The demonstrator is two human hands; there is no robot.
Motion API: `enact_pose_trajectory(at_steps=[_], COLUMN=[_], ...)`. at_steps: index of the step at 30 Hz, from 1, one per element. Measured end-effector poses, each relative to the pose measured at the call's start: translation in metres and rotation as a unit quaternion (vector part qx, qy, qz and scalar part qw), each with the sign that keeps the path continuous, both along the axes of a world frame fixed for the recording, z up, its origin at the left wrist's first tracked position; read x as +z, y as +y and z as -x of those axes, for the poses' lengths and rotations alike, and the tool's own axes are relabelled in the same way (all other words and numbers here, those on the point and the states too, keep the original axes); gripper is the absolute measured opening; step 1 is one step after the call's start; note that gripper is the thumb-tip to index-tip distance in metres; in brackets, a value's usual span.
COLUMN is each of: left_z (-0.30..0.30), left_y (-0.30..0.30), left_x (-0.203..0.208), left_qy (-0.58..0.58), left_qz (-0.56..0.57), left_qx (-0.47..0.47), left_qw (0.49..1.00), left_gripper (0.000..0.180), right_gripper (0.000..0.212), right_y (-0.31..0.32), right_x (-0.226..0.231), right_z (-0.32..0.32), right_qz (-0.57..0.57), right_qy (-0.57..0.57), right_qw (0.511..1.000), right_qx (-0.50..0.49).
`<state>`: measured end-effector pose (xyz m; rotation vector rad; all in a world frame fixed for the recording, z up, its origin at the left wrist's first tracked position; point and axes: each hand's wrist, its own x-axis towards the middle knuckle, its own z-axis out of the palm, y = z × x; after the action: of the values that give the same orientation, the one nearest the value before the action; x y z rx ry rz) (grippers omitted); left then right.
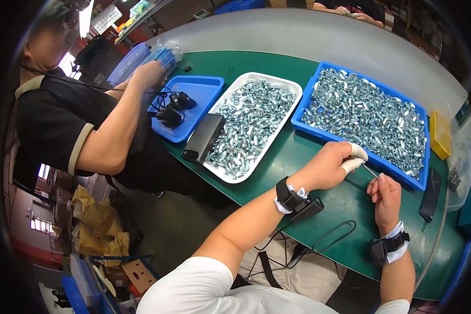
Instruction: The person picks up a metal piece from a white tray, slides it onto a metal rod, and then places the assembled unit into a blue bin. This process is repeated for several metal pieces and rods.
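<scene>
My left hand (329,166), with pale covers on its thumb and a fingertip, is closed in a pinch over the front edge of the blue tray. A small, shiny piece shows at its fingertips, too little of it to name. My right hand (386,201) is closed beside it, gripping a thin metal rod (370,170) whose far end meets the left fingertips. Behind both hands, the blue tray (298,119) is full of small silvery metal parts (366,118). To its left, a white tray (297,90) holds similar parts (254,123).
A dark device (204,137) rests on the white tray's left rim. Further left, a co-worker (83,120) reaches over a blue tray (206,83) with black adapters (170,114). A black phone-like slab (430,194) and yellow bin (439,135) are at right. Loose cable (334,230) crosses the table's front edge.
</scene>
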<state>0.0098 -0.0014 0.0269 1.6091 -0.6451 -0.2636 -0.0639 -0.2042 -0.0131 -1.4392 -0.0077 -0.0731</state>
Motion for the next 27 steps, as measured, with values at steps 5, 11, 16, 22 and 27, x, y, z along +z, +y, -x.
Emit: enact_pose_trajectory(at_steps=[5,11,16,22,27], left_z=[-0.005,0.003,0.006,0.012,0.018], left_y=[0.007,-0.003,-0.008,-0.022,-0.018], left_x=[-0.006,-0.011,-0.008,-0.025,-0.006], left_qy=[-0.185,-0.191,0.134,0.236,0.023], left_qz=[-0.068,-0.042,-0.012,0.048,0.008], left_qx=[-0.012,-0.018,-0.056,-0.061,-0.064], left_qw=[0.98,0.98,0.989,0.969,0.998], left_gripper=[0.013,0.009,0.008,0.008,0.007], right_gripper=[0.04,0.039,0.037,0.037,0.04], right_y=[0.001,0.002,0.004,0.007,-0.004], right_x=[0.003,0.001,0.002,0.001,0.007], right_z=[0.002,0.002,0.004,0.006,0.004], right_qz=[0.05,0.092,0.152,0.169,0.101], right_qy=[-0.001,0.0,-0.016,-0.037,0.007], right_qw=[0.999,0.995,0.987,0.984,0.991], right_qx=[0.017,0.028,0.045,0.034,0.086])
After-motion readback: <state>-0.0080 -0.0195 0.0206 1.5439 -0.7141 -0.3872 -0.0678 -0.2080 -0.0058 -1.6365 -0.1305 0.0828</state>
